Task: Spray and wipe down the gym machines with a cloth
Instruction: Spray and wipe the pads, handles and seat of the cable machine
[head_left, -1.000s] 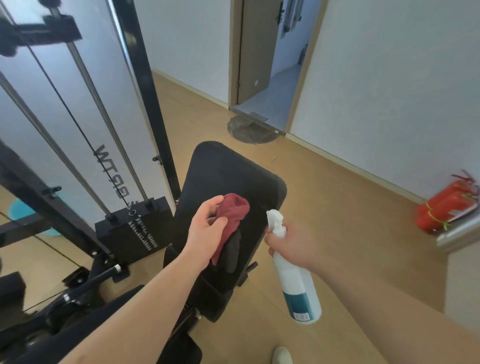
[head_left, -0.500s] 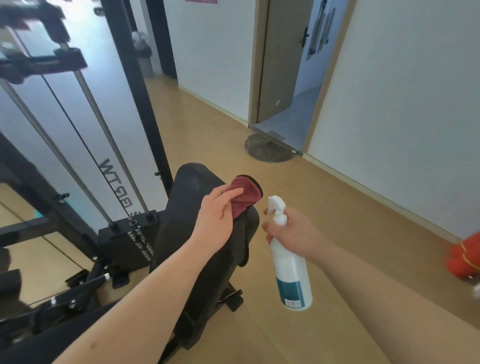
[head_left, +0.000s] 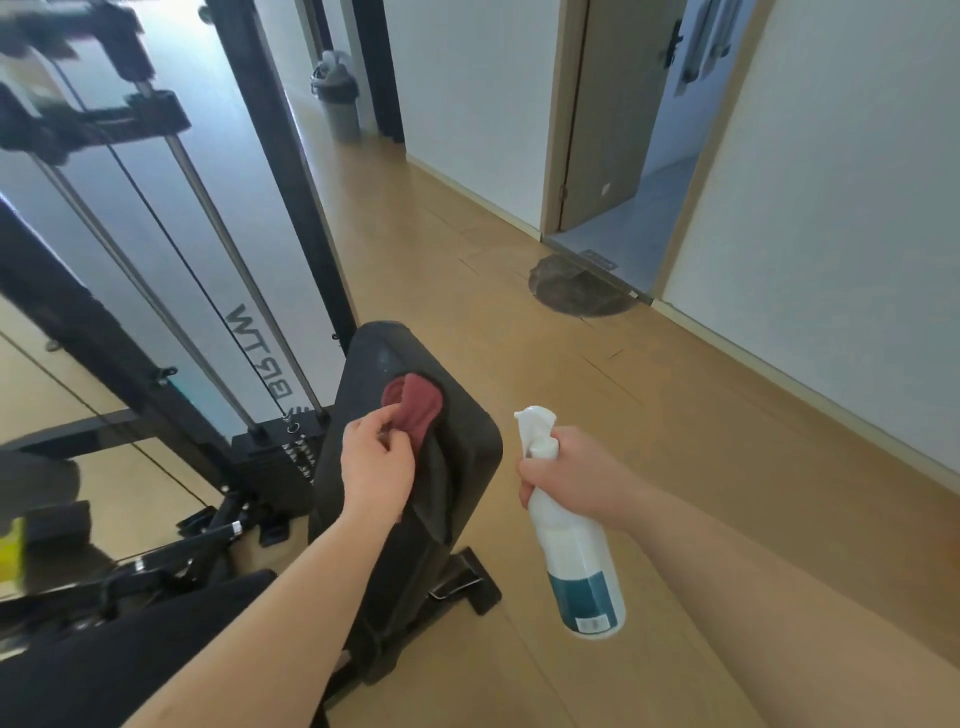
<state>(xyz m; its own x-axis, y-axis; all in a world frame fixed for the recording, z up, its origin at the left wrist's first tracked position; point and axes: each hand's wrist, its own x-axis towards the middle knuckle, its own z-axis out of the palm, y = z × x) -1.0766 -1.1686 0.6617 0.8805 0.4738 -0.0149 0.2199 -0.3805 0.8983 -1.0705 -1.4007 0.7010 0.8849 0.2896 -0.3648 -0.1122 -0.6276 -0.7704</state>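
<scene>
A black padded backrest (head_left: 467, 441) of a gym bench stands in the middle of the view. My left hand (head_left: 376, 470) grips a dark red and grey cloth (head_left: 415, 402) and holds it against the upper part of the pad. To the right, off the pad, my right hand (head_left: 576, 467) holds a white spray bottle (head_left: 576, 551) with a teal label by its neck. The nozzle points left toward the pad.
A cable machine with a black upright (head_left: 291, 171), chrome guide rods (head_left: 218, 228) and a weight stack (head_left: 275, 462) stands left of the bench. A grey bin (head_left: 337, 101) is far back. An open doorway (head_left: 628, 156) with a round mat (head_left: 579, 288) lies ahead right on the wooden floor.
My left hand and the cloth slid from the pad's right edge toward its upper middle. The view tilted up, and the spray bottle stayed beside the pad.
</scene>
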